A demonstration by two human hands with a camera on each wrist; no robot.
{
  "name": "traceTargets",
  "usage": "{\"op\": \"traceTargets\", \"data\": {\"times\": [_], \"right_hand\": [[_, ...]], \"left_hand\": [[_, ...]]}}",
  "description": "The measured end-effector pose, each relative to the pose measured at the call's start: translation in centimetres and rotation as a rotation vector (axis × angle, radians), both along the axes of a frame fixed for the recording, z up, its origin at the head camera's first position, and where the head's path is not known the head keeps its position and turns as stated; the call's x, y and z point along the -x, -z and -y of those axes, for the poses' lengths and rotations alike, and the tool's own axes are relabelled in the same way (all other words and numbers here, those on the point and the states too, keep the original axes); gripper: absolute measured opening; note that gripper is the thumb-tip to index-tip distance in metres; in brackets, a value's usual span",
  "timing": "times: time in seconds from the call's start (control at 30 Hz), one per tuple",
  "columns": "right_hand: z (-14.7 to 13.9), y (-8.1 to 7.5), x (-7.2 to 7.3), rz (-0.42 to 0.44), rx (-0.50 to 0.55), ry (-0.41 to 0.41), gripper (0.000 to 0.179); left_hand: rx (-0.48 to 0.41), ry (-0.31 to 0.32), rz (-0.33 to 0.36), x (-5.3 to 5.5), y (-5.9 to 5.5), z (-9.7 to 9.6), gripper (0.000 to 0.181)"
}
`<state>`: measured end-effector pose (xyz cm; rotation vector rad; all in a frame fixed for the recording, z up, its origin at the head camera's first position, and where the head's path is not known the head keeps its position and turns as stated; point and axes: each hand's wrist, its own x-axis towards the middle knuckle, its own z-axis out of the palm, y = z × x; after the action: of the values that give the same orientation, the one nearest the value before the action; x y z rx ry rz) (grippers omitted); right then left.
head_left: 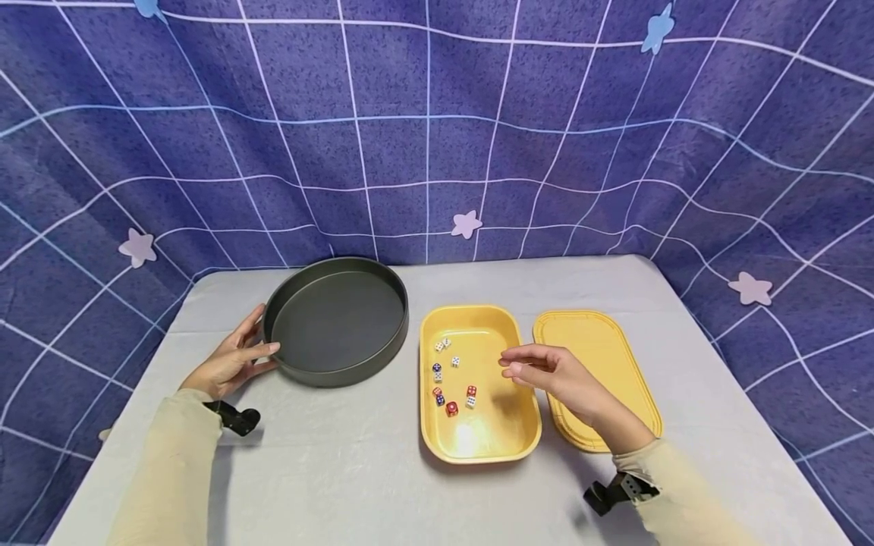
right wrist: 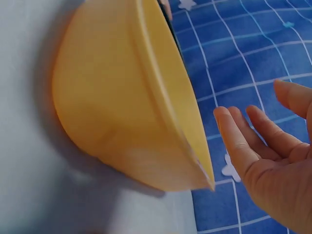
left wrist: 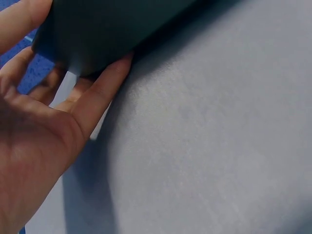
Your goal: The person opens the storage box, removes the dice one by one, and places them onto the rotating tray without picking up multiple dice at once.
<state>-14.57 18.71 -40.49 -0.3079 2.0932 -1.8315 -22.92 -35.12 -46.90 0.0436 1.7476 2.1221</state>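
Observation:
A round dark baking pan (head_left: 337,318) lies at the left of the table. My left hand (head_left: 235,356) grips its left side; in the left wrist view the fingers (left wrist: 100,95) reach along the pan's lower edge (left wrist: 105,34). A yellow rectangular tub (head_left: 501,432) in the middle holds several small dice: white dice (head_left: 455,362), red dice (head_left: 452,409) and blue dice (head_left: 440,400), mostly along its left side. Over the tub's right rim hovers my right hand (head_left: 563,379), fingers loosely extended and holding nothing. The right wrist view shows the tub's outer wall (right wrist: 102,92).
Right of the tub lies a yellow lid (head_left: 601,345), partly beneath my right forearm. A pale cloth covers the table (head_left: 328,470). Behind it hangs a blue curtain (head_left: 396,152) with a line grid and stars. Each wrist carries a black camera mount (head_left: 235,418).

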Motion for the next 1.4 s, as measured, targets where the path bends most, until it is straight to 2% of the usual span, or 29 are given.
{"op": "traceTargets", "data": {"times": [0.13,0.4,0.63,0.8,0.9,1.03,1.13,1.23,1.4], "right_hand": [[1.4,0.6,0.1,-0.016,-0.067,0.022,0.039],[3.4,2.1,0.5,-0.034,-0.036,0.095,0.035],[4.7,3.4,0.9,-0.091,-0.095,0.041,0.034],[5.5,3.8,1.3,-0.165,-0.197,0.027,0.029],[6.0,4.1,1.6,-0.206,-0.3,0.024,0.027],[6.7,4.5,2.0,-0.199,-0.458,0.042,0.028],[7.0,5.0,2.1,-0.176,-0.537,0.069,0.031],[7.2,5.3,2.3,-0.177,-0.576,0.088,0.029],[7.3,5.5,2.4,-0.215,-0.604,0.073,0.024]], "left_hand": [[0.018,0.005,-0.005,0.0,0.0,0.0,0.093],[0.039,0.006,-0.006,-0.1,-0.3,-0.2,0.093],[0.022,-0.006,0.009,-0.1,-0.3,-0.3,0.096],[0.016,0.0,0.009,-0.1,-0.2,-0.3,0.098],[0.016,-0.001,0.011,-0.1,-0.3,-0.3,0.098],[0.008,-0.001,0.014,0.0,-0.3,-0.2,0.097],[0.012,0.002,0.012,0.0,-0.2,-0.3,0.096],[0.01,0.005,0.009,0.0,-0.2,-0.3,0.095],[-0.002,0.003,0.012,0.1,-0.2,-0.2,0.095]]}}
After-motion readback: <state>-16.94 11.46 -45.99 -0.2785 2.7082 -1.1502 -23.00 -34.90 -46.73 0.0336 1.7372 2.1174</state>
